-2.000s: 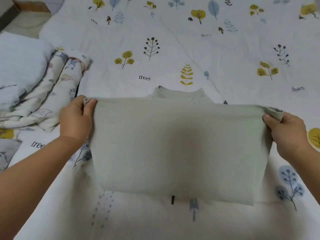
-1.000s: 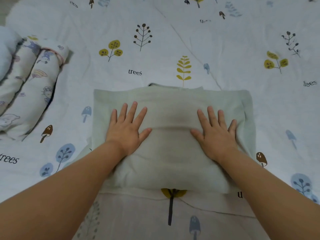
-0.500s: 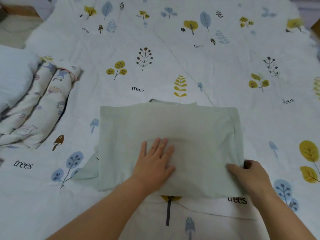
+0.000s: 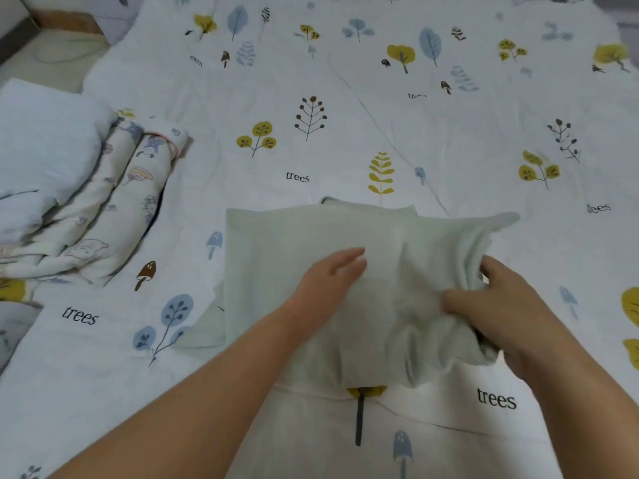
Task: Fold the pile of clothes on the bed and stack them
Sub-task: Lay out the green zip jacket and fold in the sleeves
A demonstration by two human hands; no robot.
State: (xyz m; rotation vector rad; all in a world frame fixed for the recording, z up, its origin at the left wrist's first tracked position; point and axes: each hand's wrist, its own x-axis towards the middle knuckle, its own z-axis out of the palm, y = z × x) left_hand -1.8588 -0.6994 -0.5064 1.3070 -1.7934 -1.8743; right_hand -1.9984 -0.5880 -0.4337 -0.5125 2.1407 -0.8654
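A pale green folded cotton garment [image 4: 294,271] is lying on the white tree-printed bed sheet [image 4: 345,140]. The left hand [image 4: 328,281] is pressing flat on its middle, while the right hand [image 4: 498,305] is gripping its bunched, raised right edge. A folded cartoon-print blanket [image 4: 114,202] is lying well to the left.

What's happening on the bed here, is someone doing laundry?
A person is folding a pale green shirt on a tree-print bedsheet. The left hand lies flat on the middle of the shirt, holding it down, while the right hand grips the shirt's right edge, lifted and bunched toward the centre. A folded cartoon-print blanket sits beside a white pillow on the left.
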